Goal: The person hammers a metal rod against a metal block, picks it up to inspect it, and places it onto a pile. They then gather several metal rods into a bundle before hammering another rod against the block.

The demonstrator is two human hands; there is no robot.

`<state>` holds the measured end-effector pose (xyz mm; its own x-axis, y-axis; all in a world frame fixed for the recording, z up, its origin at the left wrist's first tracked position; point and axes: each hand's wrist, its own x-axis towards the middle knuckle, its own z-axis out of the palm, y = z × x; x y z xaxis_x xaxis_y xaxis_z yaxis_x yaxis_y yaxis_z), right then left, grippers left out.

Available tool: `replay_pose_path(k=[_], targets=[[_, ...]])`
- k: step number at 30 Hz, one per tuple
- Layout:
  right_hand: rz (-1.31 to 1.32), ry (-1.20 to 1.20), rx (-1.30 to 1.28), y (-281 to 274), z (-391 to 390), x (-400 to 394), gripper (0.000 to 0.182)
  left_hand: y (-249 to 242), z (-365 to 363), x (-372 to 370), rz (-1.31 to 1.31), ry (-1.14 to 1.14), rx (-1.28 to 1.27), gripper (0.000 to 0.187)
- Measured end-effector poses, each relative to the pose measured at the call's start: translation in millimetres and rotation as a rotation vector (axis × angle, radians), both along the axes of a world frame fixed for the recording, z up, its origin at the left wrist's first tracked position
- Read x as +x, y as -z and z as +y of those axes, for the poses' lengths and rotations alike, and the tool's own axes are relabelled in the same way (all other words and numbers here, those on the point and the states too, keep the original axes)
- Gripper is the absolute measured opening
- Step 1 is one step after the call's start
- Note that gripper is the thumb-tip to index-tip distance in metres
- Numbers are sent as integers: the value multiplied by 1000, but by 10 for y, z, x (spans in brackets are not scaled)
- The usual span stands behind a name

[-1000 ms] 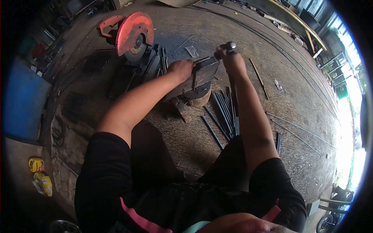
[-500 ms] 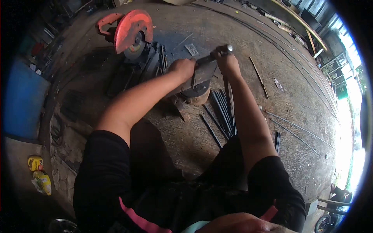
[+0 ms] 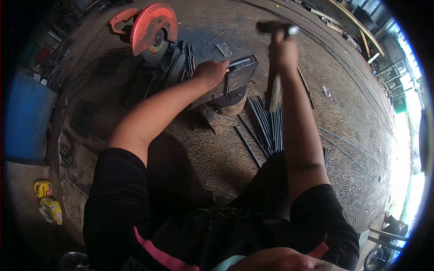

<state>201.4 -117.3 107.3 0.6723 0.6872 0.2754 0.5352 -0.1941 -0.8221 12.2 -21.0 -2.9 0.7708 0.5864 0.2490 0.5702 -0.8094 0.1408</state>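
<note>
Above the floor [image 3: 348, 198], the left hand [image 3: 211, 74] looks closed on a rod [image 3: 239, 62] lying along the metal block [image 3: 240, 79], while the right hand [image 3: 284, 55] grips a hammer [image 3: 274, 92] apart from it, so the step seems hammering, and a next blow would need steady aim.

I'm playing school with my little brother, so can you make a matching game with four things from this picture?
Things:
1. Hammer
2. Saw guard
3. Jug at far left
4. Dark rods

Where or what colour:
A. Yellow
B. Fanned out on the floor
C. Held in the right hand
D. Red

Pairs: 1-C, 2-D, 3-A, 4-B
</note>
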Motion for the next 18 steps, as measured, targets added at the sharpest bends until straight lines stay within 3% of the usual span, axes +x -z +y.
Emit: replay_pose_path(k=[1, 3, 7, 14, 17, 18], targets=[[-211, 60, -160, 264, 76, 9, 63, -12, -5, 17, 40, -20, 5, 24], [-118, -24, -254, 623, 53, -85, 65, 45, 3, 24, -14, -1, -17, 25], [10, -38, -409, 471, 115, 155, 67, 0, 7, 7, -48, 0, 28, 28], [155, -145, 426, -550, -272, -163, 53, 10, 49, -26, -78, 54, 10, 26], [217, -159, 400, -404, -218, -168, 51, -7, 49, -22, -121, 74, 102, 24], [-12, -70, 342, -129, -22, -33, 48, -23, 45, -16, -94, 62, 105, 25]])
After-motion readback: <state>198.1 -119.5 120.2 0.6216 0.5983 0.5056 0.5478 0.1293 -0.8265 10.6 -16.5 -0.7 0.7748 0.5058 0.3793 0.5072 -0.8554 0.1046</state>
